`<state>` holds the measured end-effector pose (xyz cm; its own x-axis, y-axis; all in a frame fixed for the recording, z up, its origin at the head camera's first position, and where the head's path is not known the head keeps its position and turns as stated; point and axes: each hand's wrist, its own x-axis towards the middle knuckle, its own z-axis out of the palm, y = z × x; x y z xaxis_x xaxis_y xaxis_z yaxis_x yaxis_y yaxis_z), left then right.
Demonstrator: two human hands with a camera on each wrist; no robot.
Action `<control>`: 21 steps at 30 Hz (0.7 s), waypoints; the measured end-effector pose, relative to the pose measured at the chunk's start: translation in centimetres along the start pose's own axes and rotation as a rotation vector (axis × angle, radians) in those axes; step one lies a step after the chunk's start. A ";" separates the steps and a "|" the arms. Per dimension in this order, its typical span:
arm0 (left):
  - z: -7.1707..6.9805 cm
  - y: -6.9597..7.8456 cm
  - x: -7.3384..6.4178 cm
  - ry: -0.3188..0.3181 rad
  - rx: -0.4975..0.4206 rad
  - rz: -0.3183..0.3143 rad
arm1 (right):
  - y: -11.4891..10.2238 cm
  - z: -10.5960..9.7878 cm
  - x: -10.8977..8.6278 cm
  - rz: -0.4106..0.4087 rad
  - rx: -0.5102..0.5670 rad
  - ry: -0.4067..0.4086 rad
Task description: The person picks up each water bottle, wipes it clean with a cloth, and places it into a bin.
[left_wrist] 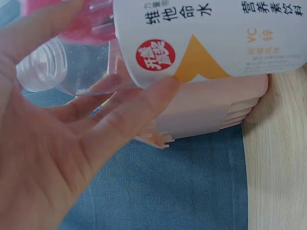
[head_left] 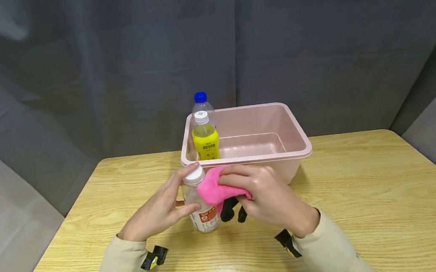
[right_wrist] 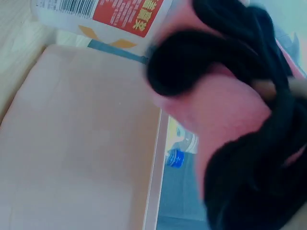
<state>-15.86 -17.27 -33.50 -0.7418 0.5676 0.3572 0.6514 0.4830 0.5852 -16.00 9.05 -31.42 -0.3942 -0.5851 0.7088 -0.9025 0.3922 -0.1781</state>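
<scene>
In the head view a clear plastic bottle [head_left: 205, 219] with a white cap [head_left: 193, 175] stands slightly tilted, in front of the bin. Its white label [left_wrist: 192, 43] carries Chinese lettering and an orange shape. My left hand [head_left: 165, 203] grips the bottle from the left, fingers near the cap and thumb across the upper body. A pink cloth [head_left: 216, 189] with black parts is bunched in my right hand [head_left: 263, 192]. That hand holds it against the right side of the bottle's upper body. Up close in the right wrist view, the black parts [right_wrist: 182, 62] blur over the pink.
Behind the hands sits a pale pink plastic bin [head_left: 280, 155]. On its left side stand a bottle with a yellow label [head_left: 206, 145] and a blue-capped bottle [head_left: 200, 97]. The wooden table [head_left: 358, 193] extends to both sides, with dark grey curtain [head_left: 311, 53] behind.
</scene>
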 end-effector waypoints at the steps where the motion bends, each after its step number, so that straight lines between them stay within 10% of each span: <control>1: 0.0 0.0 0.0 -0.001 -0.007 -0.001 | 0.0 0.1 0.0 -0.005 0.005 0.046; 6: 0.0 0.0 0.1 -0.010 -0.045 -0.004 | -0.2 0.3 0.3 -0.027 0.020 0.123; 21: 0.0 0.0 0.0 -0.004 -0.002 0.001 | -0.5 -0.1 0.1 -0.008 -0.086 -0.081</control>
<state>-15.86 -17.29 -33.48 -0.7403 0.5711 0.3546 0.6518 0.4809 0.5864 -15.54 8.86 -31.24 -0.4025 -0.6428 0.6517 -0.8889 0.4446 -0.1105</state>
